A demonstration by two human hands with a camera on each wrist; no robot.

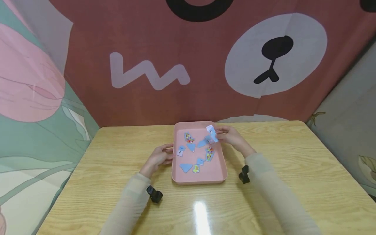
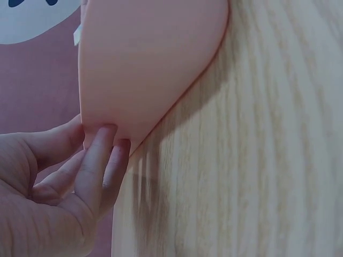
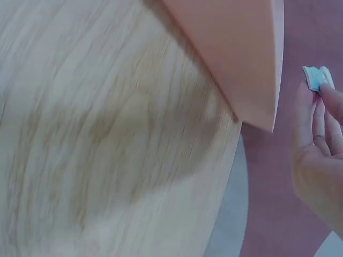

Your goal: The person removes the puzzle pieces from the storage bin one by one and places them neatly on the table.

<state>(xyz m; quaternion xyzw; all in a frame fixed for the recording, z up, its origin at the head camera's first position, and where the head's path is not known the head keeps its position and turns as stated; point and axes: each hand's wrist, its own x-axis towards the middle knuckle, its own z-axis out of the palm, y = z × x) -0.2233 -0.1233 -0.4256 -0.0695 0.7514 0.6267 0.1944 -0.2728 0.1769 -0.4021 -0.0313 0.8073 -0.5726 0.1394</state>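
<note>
Right hand (image 1: 232,136): pinching one puzzle piece (image 1: 212,134) between thumb and fingers, at the far right of the pink tray (image 1: 216,170).
Left hand (image 1: 158,158): bent fingers touching the tray's left wall from outside; whether they truly clasp it, I cannot tell.
Held piece: pale blue with a white end and a small printed figure (irregular in outline, like the rest), tilted up, overlapping others from my line of sight.
Pieces in the tray: two candy-bright multicoloured ones, the upper (image 1: 189,137) and the lower (image 1: 209,154); a plain blue triangle (image 1: 186,168) at the near left; beside it a yellow-green printed piece (image 1: 196,168).
Tray: round-cornered, flat on the wooden table (image 1: 88,182), near its far edge.
Hard to make out: the small prints, too tiny to read; pieces partly covered behind the held one; in the right wrist view, fingers cut off at the border.
</note>
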